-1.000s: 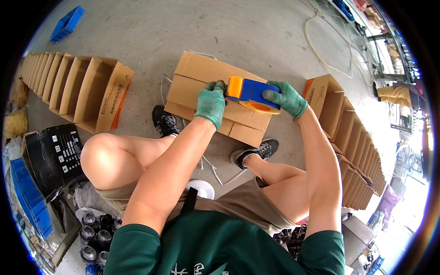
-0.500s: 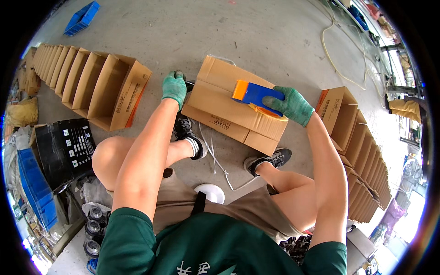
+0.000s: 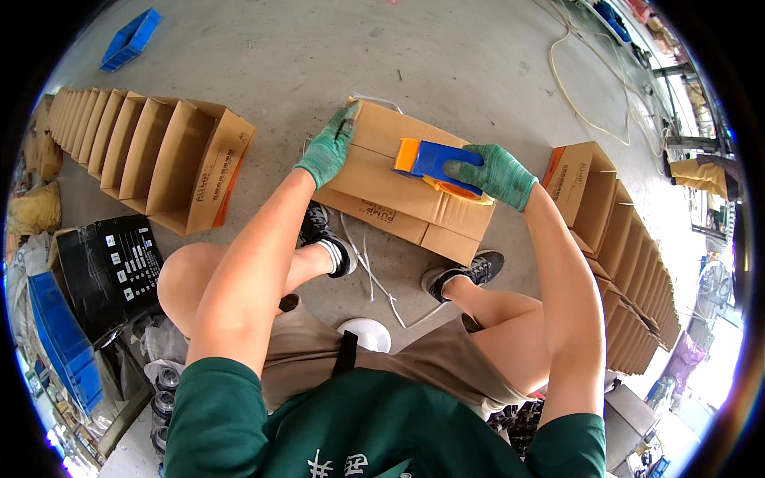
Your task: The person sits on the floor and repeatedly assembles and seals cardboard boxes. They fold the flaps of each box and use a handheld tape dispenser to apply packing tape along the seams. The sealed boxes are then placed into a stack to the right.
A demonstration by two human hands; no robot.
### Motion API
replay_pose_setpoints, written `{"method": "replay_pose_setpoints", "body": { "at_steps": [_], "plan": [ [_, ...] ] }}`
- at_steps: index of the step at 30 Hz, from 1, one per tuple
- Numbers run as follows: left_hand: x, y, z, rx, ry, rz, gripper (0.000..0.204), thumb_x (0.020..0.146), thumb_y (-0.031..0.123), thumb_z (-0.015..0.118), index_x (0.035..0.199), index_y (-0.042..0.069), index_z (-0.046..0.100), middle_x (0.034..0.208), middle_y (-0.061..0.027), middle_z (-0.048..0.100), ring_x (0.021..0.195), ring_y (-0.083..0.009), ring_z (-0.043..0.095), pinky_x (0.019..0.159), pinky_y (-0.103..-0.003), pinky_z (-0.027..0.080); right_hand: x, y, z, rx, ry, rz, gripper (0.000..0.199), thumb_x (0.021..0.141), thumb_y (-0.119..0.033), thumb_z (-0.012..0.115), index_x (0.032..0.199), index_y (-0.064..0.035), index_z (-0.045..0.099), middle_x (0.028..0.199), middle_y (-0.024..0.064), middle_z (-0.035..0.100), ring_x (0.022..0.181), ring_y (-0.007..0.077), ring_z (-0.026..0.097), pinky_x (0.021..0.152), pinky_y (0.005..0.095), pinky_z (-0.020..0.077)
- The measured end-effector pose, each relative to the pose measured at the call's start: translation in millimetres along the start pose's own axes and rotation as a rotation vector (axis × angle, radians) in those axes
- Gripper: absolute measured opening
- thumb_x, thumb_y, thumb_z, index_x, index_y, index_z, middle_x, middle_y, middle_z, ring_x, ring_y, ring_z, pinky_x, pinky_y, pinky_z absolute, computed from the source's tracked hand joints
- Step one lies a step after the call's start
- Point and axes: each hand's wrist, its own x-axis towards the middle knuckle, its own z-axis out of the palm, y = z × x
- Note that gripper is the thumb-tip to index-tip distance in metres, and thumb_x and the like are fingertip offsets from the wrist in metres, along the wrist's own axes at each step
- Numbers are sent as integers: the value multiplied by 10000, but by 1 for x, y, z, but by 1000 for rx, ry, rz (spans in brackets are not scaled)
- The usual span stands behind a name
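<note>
A brown cardboard box (image 3: 382, 179) lies flaps-closed on the concrete floor in front of my knees. My left hand (image 3: 327, 147), in a green glove, presses flat on the box's left end. A blue and orange tape dispenser (image 3: 434, 163) rests on the box's top seam, and my gloved right hand (image 3: 494, 174) grips its handle. Both my shoes sit just under the box's near edge.
A row of open cardboard boxes (image 3: 151, 147) lines the left, another row (image 3: 621, 239) runs down the right. Blue plastic crates (image 3: 131, 40) lie far left and near left. A black carton (image 3: 111, 267), white straps (image 3: 370, 279), a pale hose (image 3: 578, 88) and metal cans are nearby.
My left hand slid from the middle of the box to its left end. The dispenser in my right hand moved along the seam. The view shifted slightly.
</note>
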Motion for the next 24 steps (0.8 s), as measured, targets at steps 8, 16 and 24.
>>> {"method": "replay_pose_setpoints", "body": {
  "at_steps": [8,16,24],
  "plan": [
    [2,-26,-11,107,-49,88,547,1049,454,455,1550,278,327,1563,-98,406,1420,-306,409,1155,-407,349,-65,48,-50,-59,6,155,508,910,-443,705,1184,-15,691,1014,102,717,910,180,625,889,333,491],
    [-4,-3,-4,115,-74,68,752,933,441,670,1557,244,300,1582,-130,358,1424,-293,388,1158,-405,361,-122,160,-91,-272,59,367,411,855,-394,758,1030,-28,695,910,116,702,804,204,623,822,353,507],
    [-1,-2,2,29,-74,108,858,869,278,769,1566,219,274,1617,-68,287,1461,-226,316,1174,-384,373,-62,139,-26,-372,89,171,598,847,-422,705,1353,-130,577,1172,169,697,1076,352,660,946,428,509]
  ]
}}
